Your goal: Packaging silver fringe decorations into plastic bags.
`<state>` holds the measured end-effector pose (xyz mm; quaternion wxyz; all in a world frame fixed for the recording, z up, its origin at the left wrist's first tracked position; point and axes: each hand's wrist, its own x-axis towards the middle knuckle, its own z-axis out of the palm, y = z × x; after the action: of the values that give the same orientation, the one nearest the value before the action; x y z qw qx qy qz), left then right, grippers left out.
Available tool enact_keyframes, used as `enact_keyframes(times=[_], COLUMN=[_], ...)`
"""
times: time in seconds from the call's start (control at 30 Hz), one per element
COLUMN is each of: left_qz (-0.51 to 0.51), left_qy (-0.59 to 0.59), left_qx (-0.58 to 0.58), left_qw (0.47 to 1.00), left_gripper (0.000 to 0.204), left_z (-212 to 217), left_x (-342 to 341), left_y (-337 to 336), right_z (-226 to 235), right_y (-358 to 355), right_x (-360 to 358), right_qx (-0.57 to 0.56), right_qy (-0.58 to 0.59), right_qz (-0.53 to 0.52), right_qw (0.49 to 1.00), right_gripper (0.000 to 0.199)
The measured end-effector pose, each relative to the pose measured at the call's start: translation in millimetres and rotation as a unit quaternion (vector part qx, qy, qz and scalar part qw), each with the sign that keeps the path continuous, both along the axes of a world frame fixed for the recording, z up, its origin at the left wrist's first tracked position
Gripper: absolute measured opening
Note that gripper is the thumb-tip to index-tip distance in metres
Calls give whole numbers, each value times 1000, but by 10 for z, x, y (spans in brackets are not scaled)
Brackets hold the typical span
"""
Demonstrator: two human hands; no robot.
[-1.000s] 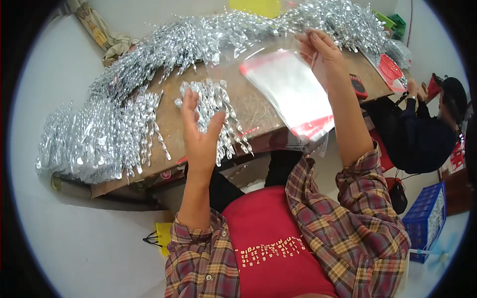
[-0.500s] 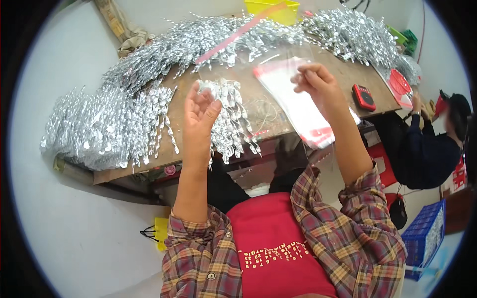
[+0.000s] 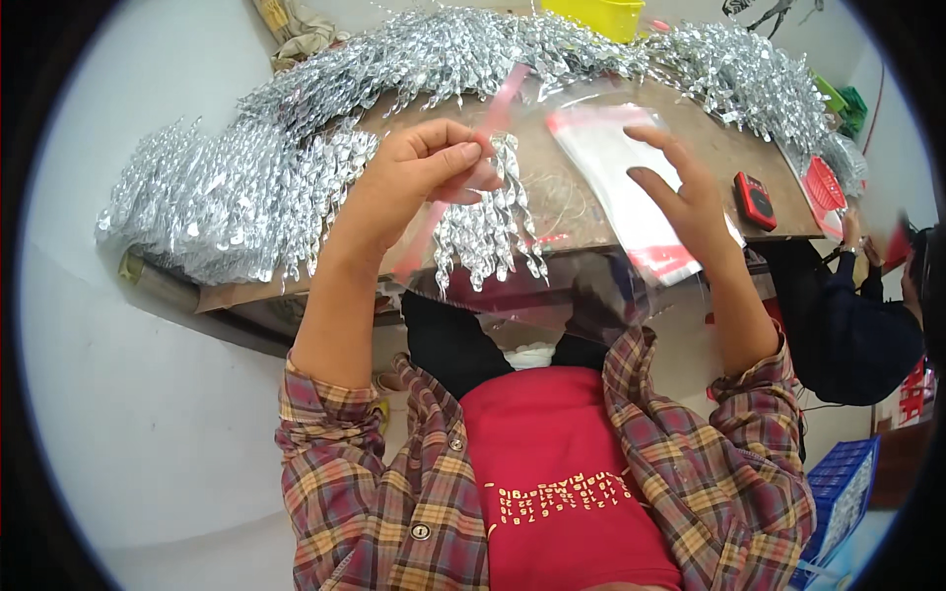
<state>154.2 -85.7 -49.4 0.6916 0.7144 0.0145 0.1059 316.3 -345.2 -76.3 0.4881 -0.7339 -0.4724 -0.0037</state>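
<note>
My left hand [image 3: 429, 175] pinches the pink strip along one edge of a clear plastic bag [image 3: 418, 252]. The bag's see-through film spreads toward the right over the table's front edge, and its outline is hard to follow. My right hand [image 3: 690, 197] is open, with thumb and forefinger apart, above a stack of clear bags with pink edges [image 3: 626, 187]. Below and right of my left hand, a small bunch of silver twisted strands [image 3: 493, 236] lies on the table and hangs over its front edge.
Large heaps of silver twisted strands [image 3: 197, 222] line the table's left and back. A yellow bin [image 3: 596, 18] stands behind. To the right are a red radio-like device [image 3: 754, 201], a red basket [image 3: 824, 184] and a seated person [image 3: 857, 325]. A blue crate [image 3: 838, 502] sits lower right.
The bag's pink strip has come down toward me, and my left hand has closed on it. My right hand's fingers have spread apart. The whole view has shifted slightly.
</note>
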Motion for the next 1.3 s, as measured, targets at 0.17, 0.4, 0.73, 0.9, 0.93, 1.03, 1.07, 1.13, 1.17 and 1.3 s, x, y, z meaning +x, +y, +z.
enact_keyframes(times=[0.17, 0.4, 0.73, 0.9, 0.93, 1.03, 1.07, 1.13, 1.17, 1.3], left_qz=[-7, 25, 117, 74, 76, 130, 171, 118, 67, 65], left_qy=[34, 69, -283, -110, -84, -129, -167, -167, -157, -131], left_qx=[-35, 26, 489, 609, 684, 691, 702, 701, 667, 666], left_qw=[999, 997, 817, 782, 721, 699, 670, 684, 725, 731], left_gripper=[20, 22, 42, 46, 46, 37, 33, 21, 16, 6], left_z=[-72, -181, 57, 443, 460, 457, 490, 627, 722, 1330], left_x=[25, -79, -439, -791, -806, -661, -658, -679, -697, -973], left_y=[-65, -27, -680, -981, -971, -747, -654, -399, -303, -41], right_z=[122, -3, 156, 314, 339, 484, 607, 913, 1164, 1571], right_y=[560, 576, 416, 453, 466, 521, 514, 478, 401, 460], right_x=[-598, -642, -581, -545, -562, -600, -621, -645, -762, -577], right_qx=[61, -94, -30, -63, -62, -33, -30, -76, -117, -246], right_qy=[-499, -527, -518, -522, -520, -470, -469, -451, -304, -261], right_qz=[80, 153, 119, 124, 124, 159, 162, 193, 198, 140], right_qw=[860, 831, 847, 842, 843, 868, 868, 868, 925, 923], right_gripper=[45, 20, 9, 6, 6, 15, 15, 18, 5, 19])
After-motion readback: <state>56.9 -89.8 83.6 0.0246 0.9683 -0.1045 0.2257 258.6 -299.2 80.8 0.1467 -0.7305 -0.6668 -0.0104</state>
